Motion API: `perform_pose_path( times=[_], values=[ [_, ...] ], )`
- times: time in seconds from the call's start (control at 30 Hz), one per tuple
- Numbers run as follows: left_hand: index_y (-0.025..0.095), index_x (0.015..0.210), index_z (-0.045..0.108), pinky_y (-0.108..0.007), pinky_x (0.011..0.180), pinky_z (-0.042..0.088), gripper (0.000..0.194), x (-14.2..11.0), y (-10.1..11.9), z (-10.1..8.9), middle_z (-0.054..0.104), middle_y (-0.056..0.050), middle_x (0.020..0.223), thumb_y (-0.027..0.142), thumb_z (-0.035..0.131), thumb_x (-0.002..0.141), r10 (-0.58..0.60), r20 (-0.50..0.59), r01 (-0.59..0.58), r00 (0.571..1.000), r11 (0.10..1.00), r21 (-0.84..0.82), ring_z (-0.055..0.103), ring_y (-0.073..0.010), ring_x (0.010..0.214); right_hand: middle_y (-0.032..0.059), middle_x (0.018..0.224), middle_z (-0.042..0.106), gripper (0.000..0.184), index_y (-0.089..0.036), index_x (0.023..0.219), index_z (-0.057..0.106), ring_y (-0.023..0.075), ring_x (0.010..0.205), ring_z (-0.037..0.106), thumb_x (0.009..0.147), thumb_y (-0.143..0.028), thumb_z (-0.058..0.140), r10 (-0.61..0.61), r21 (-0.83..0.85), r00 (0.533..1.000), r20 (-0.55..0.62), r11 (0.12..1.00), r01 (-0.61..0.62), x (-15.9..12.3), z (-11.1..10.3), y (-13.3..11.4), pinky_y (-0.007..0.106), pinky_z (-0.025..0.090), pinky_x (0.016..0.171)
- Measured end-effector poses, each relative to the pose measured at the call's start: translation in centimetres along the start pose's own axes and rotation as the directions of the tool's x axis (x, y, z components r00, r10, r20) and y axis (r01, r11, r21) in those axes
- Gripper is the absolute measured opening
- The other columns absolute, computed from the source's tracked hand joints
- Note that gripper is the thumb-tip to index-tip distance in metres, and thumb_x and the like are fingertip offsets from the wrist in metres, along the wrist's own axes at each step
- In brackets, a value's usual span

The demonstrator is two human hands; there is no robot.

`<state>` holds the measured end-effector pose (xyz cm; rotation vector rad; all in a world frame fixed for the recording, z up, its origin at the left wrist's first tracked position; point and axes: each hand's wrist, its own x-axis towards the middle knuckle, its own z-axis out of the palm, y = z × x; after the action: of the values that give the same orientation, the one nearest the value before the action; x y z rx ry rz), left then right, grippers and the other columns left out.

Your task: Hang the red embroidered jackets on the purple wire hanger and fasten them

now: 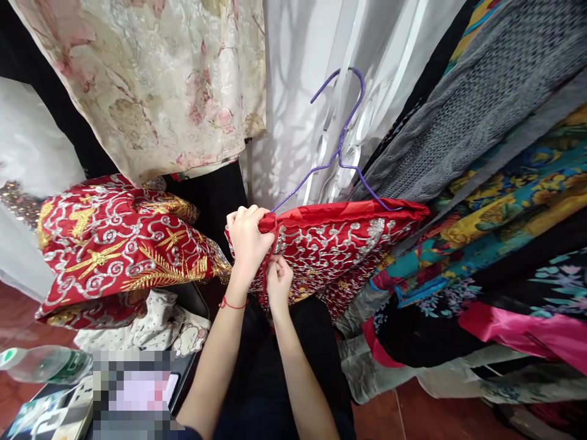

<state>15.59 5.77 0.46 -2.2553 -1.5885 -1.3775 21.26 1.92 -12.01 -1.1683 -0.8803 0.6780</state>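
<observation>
A red skirt [330,250] with silver and gold embroidery hangs by its waist from a purple wire hanger [340,153]. My left hand [249,237] is closed over the left end of the waistband, where that end of the hanger is hidden. Just below it, my right hand [279,278] pinches a red drawstring [265,275] against the front of the skirt. The hanger's hook points up and is free, in front of a white curtain. At the right, the other hanger arm rests inside the waist opening.
On the left lies a matching red embroidered garment [114,250], above a dotted white cloth [156,324]. A plastic bottle [50,365] lies at lower left. A pale floral garment [183,79] hangs above. Grey knitwear [495,98] and patterned clothes [518,201] crowd the right side.
</observation>
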Motion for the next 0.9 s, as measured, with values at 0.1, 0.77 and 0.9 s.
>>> perform_pose_path(
  times=[0.1, 0.77, 0.9],
  values=[
    [0.023, 0.078, 0.064, -0.039, 0.085, 0.032, 0.017, 0.0, -0.2, 0.3, 0.063, -0.001, 0.076, 0.008, 0.062, 0.071, 0.007, -0.005, -0.007, 1.000, 1.000, 0.009, 0.052, -0.0220, 0.082, -0.0052, 0.050, 0.043, 0.026, -0.018, 0.073, 0.059, 0.0105, 0.045, 0.036, 0.078, -0.039, 0.044, 0.052, -0.148, 0.998, -0.034, 0.987, -0.057, -1.1, -0.4, 3.5, 0.023, 0.033, 0.047],
    [0.020, 0.097, 0.067, -0.037, 0.082, 0.043, 0.020, 0.0, -2.2, -2.0, 0.071, -0.004, 0.092, 0.020, 0.061, 0.078, 0.175, 0.002, -0.175, 0.985, 0.982, -0.075, 0.060, -0.0229, 0.086, 0.0181, 0.144, 0.044, 0.036, -0.023, 0.120, 0.062, 0.0386, 0.136, 0.035, 0.088, -0.038, 0.062, -0.620, -0.764, 0.665, 0.417, 0.157, 0.626, 6.4, -10.3, -13.5, 0.058, 0.032, 0.107],
    [0.020, 0.098, 0.067, -0.035, 0.088, 0.047, 0.033, -0.1, -2.8, -2.3, 0.073, -0.005, 0.100, 0.007, 0.046, 0.076, 0.132, 0.004, -0.127, 0.991, 0.966, -0.227, 0.064, -0.0208, 0.092, 0.0101, 0.157, 0.033, 0.016, -0.027, 0.103, 0.068, 0.0416, 0.143, 0.025, 0.089, -0.031, 0.061, -0.620, -0.773, 0.618, 0.483, 0.030, 0.634, 8.9, -12.3, -13.4, 0.063, 0.026, 0.107]
  ],
)
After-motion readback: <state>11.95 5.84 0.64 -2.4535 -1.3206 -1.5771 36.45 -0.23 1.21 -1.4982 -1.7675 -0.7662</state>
